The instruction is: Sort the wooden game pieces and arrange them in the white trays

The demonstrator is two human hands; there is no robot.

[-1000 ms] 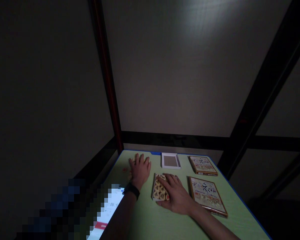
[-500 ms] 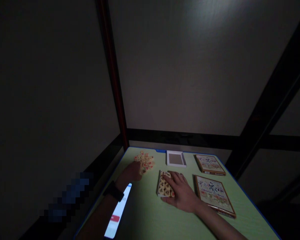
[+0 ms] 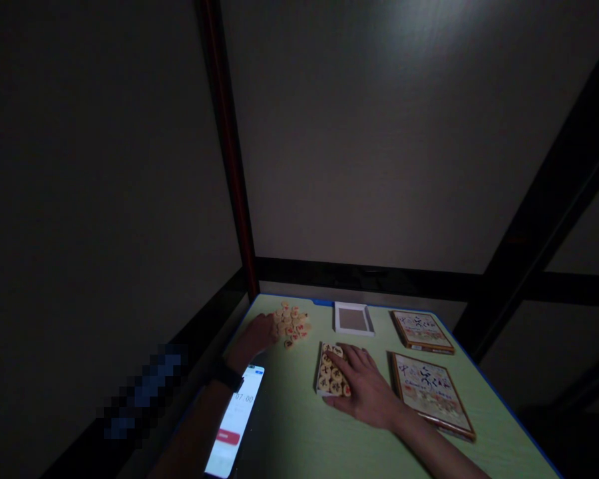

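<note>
My right hand (image 3: 372, 391) lies over the right side of a small open box (image 3: 319, 379) of round Chinese chess pieces. Its fingers reach across the top and its thumb curves around the near edge, holding the box. Black-marked pieces (image 3: 324, 383) show in rows inside, with the right part covered by the hand. At the left edge of a loose pile of Chinese chess pieces (image 3: 292, 321), most with red marks, is my left hand (image 3: 259, 334). Its fingers are curled together against the pile; whatever they pinch is hidden. A dark band circles the left wrist.
A white box lid or tray (image 3: 353, 319) lies open at the back of the green table (image 3: 299, 426). Two Chinese chess boxes (image 3: 432, 392) lie flat on the right. A lit phone (image 3: 237, 422) with a timer is beside my left forearm. Walls stand behind and left.
My left hand has moved left and slightly away from me, from the near side of the pile to its left edge. My right hand stays on the box.
</note>
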